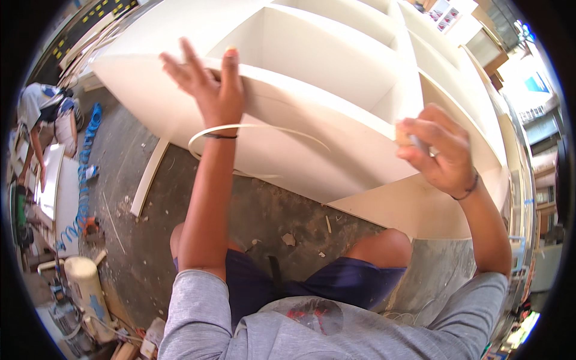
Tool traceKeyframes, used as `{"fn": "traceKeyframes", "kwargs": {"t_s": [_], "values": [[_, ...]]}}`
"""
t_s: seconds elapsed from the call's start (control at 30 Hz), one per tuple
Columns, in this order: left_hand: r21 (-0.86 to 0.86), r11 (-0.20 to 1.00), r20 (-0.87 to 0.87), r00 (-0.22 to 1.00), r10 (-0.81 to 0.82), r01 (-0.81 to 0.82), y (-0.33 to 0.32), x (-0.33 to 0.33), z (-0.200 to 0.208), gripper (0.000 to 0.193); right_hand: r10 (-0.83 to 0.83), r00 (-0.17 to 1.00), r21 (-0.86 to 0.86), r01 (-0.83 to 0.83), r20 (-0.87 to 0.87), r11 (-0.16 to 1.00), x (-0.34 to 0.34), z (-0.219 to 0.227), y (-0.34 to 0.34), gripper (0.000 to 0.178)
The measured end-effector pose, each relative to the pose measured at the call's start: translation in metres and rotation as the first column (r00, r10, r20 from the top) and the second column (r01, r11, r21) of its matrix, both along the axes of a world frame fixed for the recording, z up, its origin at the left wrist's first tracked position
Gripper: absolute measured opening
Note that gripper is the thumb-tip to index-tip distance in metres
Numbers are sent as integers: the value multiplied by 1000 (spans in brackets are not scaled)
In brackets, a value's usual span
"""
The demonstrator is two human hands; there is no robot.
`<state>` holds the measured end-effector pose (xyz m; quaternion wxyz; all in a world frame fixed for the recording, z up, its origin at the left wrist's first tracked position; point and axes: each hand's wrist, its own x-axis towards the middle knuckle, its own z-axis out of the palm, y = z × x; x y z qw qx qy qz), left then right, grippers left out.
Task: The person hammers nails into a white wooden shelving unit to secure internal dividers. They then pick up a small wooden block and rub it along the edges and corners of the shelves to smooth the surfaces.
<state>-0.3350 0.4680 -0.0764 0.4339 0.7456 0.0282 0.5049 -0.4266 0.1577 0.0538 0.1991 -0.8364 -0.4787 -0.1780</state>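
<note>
It's bright in here, glaring right of the white cabinet [324, 60]; a soft shadow streaks its near panel [282, 153], the right hand [445, 151] beside it blurred.

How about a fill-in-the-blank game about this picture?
1. The left hand is at the edge of a cabinet coloured ____.
2. A thin, pale strip crosses the person's ____ wrist.
3. A dark band circles the right hand's ____.
4. The coiled hose is coloured ____.

Missing words: white; left; wrist; blue.
</note>
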Motion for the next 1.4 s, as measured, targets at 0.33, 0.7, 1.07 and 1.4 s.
{"fn": "traceKeyframes", "kwargs": {"t_s": [0.33,0.7,1.07,1.4], "values": [[679,632,-182,920,-348,374,31,-24,48,32,-126,935,298,231,-333,926,12,11,4,34],[722,666,-51,975,-217,186,107,-9,44,29,108,994,-103,-105,29,989,61,-1,129,27],[612,768,-31,976,-215,188,101,-1,34,25,225,970,-188,-205,90,960,91,-16,152,26],[617,750,-72,966,-247,238,110,9,32,26,281,959,-128,-274,31,953,83,-14,119,30]]}}
